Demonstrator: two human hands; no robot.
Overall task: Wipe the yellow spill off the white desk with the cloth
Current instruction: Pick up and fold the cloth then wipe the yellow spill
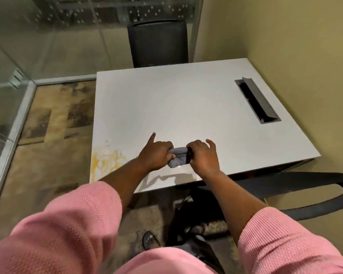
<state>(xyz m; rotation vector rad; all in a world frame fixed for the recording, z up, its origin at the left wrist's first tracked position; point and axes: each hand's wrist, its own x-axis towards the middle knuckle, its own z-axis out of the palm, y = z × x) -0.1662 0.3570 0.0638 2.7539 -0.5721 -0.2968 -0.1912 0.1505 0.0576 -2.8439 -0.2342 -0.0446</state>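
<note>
The small bunched grey cloth (pixel 179 156) sits between both grips, left hand (pixel 156 155) and right hand (pixel 203 155) each closed on one end. Left of the left grip, the streaky yellow spill (pixel 105 161) marks the white tabletop (pixel 186 103) at its near corner.

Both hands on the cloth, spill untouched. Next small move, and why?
Probably slide the bunched grey cloth left onto the yellow smeared spill. Left hand and right hand both grip it mid-desk, while the spill sits unwiped at the white desk's near-left corner.
</note>
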